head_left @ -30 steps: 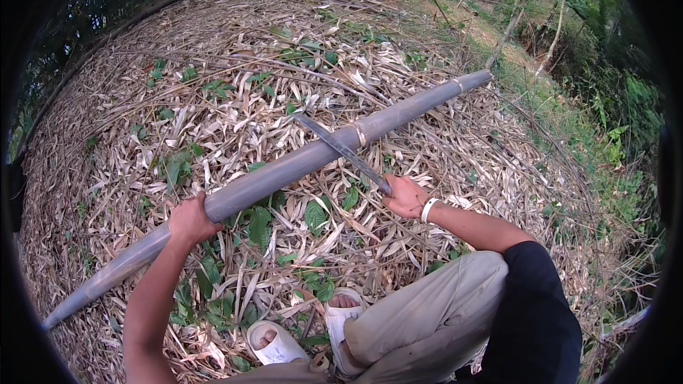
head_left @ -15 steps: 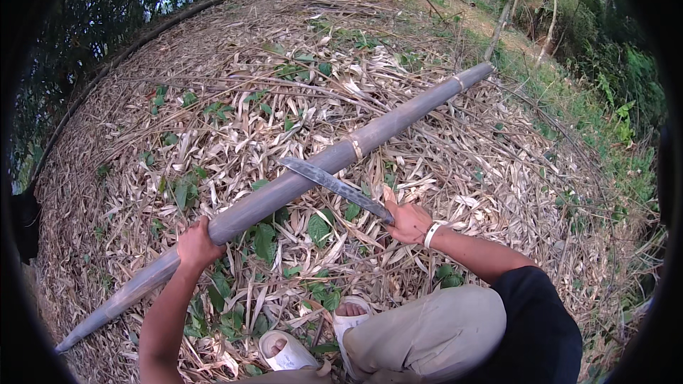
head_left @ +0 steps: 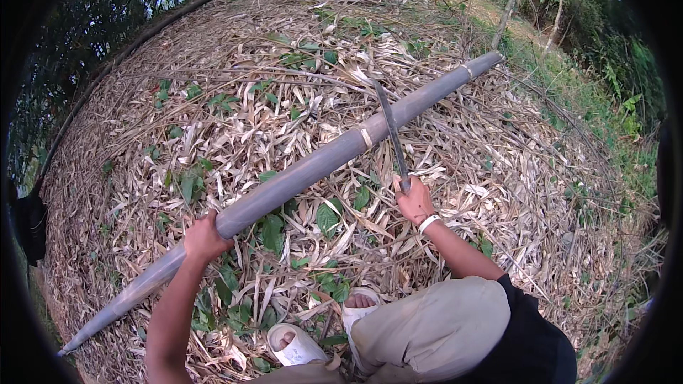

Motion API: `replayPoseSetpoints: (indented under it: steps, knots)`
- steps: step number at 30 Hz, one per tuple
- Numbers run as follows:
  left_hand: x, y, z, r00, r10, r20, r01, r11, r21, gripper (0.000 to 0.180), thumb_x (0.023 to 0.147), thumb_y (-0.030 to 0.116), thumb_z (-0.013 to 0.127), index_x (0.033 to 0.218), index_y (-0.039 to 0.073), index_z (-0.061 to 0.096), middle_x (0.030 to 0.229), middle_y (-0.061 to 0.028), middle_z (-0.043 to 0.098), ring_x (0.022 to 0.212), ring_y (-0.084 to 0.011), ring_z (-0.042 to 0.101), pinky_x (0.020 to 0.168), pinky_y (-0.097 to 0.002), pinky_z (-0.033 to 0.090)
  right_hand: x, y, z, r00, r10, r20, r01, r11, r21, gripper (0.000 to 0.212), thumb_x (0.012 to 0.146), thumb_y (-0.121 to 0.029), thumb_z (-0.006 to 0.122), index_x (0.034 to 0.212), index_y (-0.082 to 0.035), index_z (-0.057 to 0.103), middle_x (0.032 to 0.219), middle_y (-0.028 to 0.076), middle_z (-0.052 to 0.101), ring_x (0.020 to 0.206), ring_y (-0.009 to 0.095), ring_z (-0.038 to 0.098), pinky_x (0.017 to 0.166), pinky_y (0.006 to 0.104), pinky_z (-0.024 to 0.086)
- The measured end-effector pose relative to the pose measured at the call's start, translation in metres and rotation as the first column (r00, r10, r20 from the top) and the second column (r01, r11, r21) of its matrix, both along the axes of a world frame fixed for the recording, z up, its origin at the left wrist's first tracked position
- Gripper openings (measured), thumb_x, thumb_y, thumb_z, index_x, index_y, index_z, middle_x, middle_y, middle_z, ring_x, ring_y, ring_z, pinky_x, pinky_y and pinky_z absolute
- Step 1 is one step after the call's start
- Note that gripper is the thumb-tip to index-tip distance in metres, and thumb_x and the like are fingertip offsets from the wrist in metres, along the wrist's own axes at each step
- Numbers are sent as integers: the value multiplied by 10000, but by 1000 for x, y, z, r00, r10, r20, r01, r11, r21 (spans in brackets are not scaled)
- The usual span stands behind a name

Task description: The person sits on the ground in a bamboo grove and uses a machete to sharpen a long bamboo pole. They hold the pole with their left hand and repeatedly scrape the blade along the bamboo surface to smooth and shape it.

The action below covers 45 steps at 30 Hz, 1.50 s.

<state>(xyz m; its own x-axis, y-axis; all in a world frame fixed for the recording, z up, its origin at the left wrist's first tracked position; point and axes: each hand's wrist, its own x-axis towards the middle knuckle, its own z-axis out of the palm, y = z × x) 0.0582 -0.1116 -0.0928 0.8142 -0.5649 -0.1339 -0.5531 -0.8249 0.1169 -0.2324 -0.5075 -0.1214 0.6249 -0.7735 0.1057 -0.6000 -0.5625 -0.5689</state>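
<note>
A long bamboo pole, grey-brown with pale rings at its joints, runs slantwise from the lower left to the upper right. My left hand is wrapped round its lower part, with the fingertips hidden behind the pole. In my right hand is the handle of a machete, mostly covered by my fingers. The dark blade points away from me and crosses over the pole just beyond a pale joint ring; I cannot tell whether it touches the bamboo. A white band circles my right wrist.
Dry fallen leaves with green sprigs cover the ground. My feet in pale slippers stand close below the pole. A thin tree trunk rises near its far end, and a dark pipe-like line curves along the left.
My right hand has swung the machete: its blade has gone from pointing left across the pole's middle to pointing away, farther up the pole. My left hand keeps its hold.
</note>
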Motion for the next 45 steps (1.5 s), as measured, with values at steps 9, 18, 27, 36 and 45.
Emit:
replayPoseSetpoints:
  steps: [9,18,27,36,45]
  knots:
    - [-6,24,-48,921,-41,388,90,990,-109,632,650,225,837,1166,51,517,1090,-125,605,1086,-308,586,975,-456,439,-4,60,30,821,403,-404,-465,883,-62,307,808,-229,619,1048,-50,547,773,296,667,766,515,668,735,608,519]
    - [-5,28,-47,934,-41,356,79,993,-93,656,654,237,838,1190,54,508,1086,-121,588,1075,-301,584,957,-427,430,-3,40,28,964,165,-207,-156,986,59,260,769,-167,663,943,7,579,835,255,677,860,426,681,794,487,519]
    - [23,28,0,971,-207,-122,190,972,-142,897,656,363,870,1375,-15,490,1229,-235,583,1164,-383,596,1033,-442,469,-8,-8,33,994,-105,42,103,993,59,207,801,-138,646,917,14,564,833,259,670,842,436,675,764,494,519]
    - [67,35,-21,885,-276,-375,195,951,-241,786,472,422,896,1111,-2,721,1006,-212,736,911,-347,716,871,-418,562,-3,45,45,879,301,-371,-341,939,-46,313,801,-226,625,1021,-12,564,770,315,655,810,513,662,794,593,519]
    - [0,20,13,999,-51,18,49,994,94,728,644,452,819,1161,19,545,1020,-195,725,909,-347,726,830,-440,587,6,39,54,945,231,-232,-236,972,8,335,810,-170,617,1057,44,543,841,345,664,865,518,665,827,575,523]
